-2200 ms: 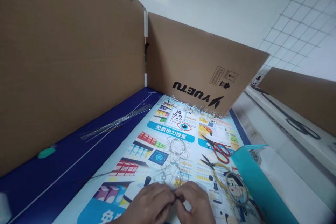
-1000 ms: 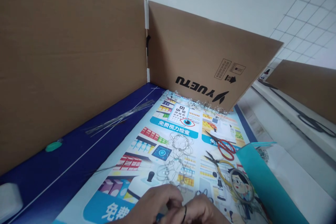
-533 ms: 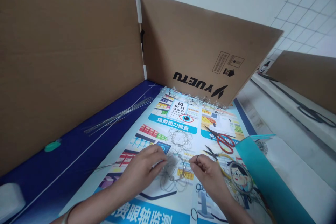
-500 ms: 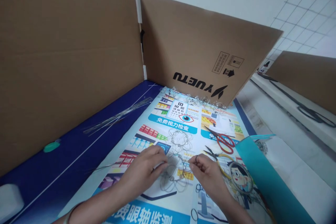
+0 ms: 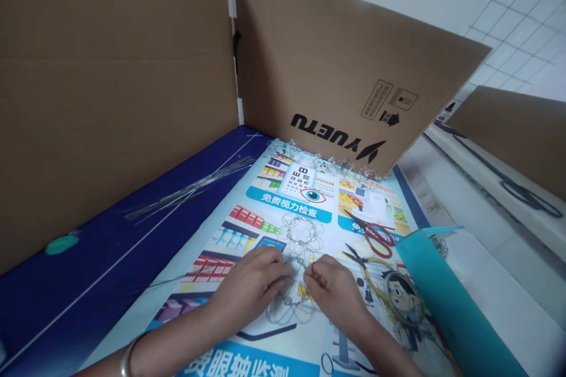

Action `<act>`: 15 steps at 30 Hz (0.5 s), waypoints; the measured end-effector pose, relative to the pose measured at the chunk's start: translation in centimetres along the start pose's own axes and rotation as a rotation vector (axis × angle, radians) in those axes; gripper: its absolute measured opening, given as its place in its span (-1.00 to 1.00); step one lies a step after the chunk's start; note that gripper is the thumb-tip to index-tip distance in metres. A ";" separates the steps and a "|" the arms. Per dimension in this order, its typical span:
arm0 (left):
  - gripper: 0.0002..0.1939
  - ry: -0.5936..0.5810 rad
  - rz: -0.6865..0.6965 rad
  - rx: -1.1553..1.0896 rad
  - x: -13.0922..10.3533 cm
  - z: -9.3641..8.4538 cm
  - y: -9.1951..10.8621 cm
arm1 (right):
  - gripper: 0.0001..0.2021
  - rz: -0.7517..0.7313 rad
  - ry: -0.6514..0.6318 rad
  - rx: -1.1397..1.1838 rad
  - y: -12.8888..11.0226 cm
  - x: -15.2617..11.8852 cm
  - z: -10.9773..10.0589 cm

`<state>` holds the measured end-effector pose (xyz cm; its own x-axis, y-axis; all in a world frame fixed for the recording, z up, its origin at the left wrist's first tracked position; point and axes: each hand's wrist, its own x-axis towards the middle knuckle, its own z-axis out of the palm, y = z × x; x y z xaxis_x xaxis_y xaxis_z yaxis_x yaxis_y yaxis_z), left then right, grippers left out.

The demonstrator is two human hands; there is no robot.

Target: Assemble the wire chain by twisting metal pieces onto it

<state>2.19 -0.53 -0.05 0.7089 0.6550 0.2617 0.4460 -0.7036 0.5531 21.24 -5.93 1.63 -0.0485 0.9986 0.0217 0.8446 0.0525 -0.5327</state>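
My left hand [image 5: 260,277] is closed in a pinch over the poster-covered table. Facing it, my right hand [image 5: 331,285] is also pinched, with a dark band round one finger. Both sets of fingertips meet thin silver wire of a looped, petal-shaped wire piece [image 5: 289,309], partly hidden beneath them. Just beyond lies a similar looped wire ring [image 5: 303,231]. Right of my right hand are yellow-handled pliers [image 5: 370,268], red-handled scissors [image 5: 378,238] and a coil of wire [image 5: 404,300]. A thin wire [image 5: 165,283] stretches left from behind my left forearm.
Cardboard panels [image 5: 354,59] wall off the back and left. Small wire pieces [image 5: 331,164] line the foot of the back panel. Straight wires [image 5: 194,187] lie on the blue cloth at left, near a green oval [image 5: 62,245]. A teal folder-like sheet [image 5: 455,294] stands at right.
My hands have drawn closer together, the right one moving left toward the left one over the wire piece. The whole view has shifted slightly.
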 end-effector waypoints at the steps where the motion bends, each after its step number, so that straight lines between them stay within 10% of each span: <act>1: -0.85 -0.002 0.001 0.001 0.0 0.1 0.0 | -0.86 0.002 0.002 0.014 0.0 0.0 0.1; 15: -0.83 0.058 0.027 -0.108 -0.4 0.9 0.0 | -0.87 0.122 -0.042 0.443 -0.1 -0.2 -1.7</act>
<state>2.40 -1.04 -0.80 0.6854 0.6536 0.3210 0.3637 -0.6892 0.6267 22.07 -6.16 3.10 0.0077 0.9957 -0.0927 0.5369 -0.0823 -0.8396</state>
